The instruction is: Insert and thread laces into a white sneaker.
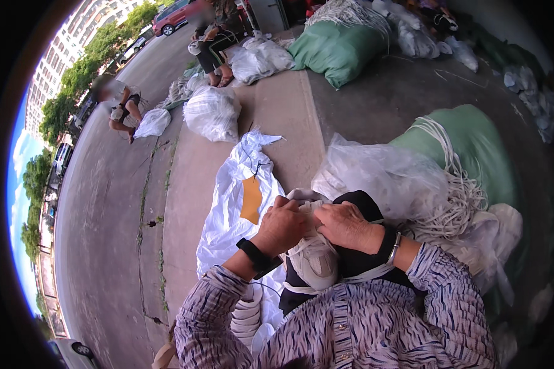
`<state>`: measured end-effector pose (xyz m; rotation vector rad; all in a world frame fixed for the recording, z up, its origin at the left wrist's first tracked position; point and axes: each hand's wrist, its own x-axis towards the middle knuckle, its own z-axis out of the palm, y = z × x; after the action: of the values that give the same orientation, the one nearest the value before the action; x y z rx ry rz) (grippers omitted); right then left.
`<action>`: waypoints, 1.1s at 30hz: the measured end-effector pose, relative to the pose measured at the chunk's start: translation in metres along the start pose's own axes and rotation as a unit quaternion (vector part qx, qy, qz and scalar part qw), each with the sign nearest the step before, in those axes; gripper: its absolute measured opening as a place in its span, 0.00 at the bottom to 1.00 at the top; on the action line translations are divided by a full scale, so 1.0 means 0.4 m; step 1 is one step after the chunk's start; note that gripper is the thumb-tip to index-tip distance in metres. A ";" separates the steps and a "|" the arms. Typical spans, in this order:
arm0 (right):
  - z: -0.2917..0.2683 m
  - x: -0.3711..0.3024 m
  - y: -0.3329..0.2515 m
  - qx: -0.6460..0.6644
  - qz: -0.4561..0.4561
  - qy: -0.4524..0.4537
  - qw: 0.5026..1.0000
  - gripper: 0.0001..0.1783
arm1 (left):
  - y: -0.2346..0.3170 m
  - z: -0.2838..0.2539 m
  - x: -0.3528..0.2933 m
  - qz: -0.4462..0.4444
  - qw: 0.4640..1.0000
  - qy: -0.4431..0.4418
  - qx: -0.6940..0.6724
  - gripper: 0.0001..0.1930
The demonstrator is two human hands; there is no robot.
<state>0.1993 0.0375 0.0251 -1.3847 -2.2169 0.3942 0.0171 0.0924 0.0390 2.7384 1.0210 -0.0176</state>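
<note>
A pale sneaker [314,265] rests on my dark-clothed lap, its toe towards me. At the lacing area, the curled fingers of my left hand [283,225] grip the sneaker's upper from the left. Close beside it, my right hand [348,226] is closed, thumb and fingers pinched over the shoe's opening. What lies between the right fingertips is hidden; a lace would be too small to make out there. White laces [381,270] lie loosely across my lap below the right wrist. Both wrists wear dark bands.
A white plastic sheet [224,203] with an orange patch [251,200] lies at left, stacked pale shoes [246,320] nearer me. To the right are a clear plastic bag [381,178], a green sack [468,138] and bundled laces [455,209]. Two people sit farther off among white bags [212,114].
</note>
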 end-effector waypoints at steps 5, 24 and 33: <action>-0.006 -0.015 0.026 -0.038 -0.012 -0.039 0.998 0.04 | -0.002 0.013 -0.001 -0.008 0.997 0.051 -0.060 0.07; -0.050 0.022 0.006 0.306 0.199 -0.170 0.916 0.10 | 0.060 -0.013 -0.005 -0.003 0.995 0.085 -0.047 0.04; -0.046 -0.054 -0.022 0.025 0.079 -0.059 0.995 0.15 | 0.076 -0.069 -0.071 -0.035 0.975 0.189 -0.112 0.02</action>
<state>0.2106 0.0138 0.0395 -1.5513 -2.1798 0.5965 0.0132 0.0574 0.0744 2.5493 1.1319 0.5899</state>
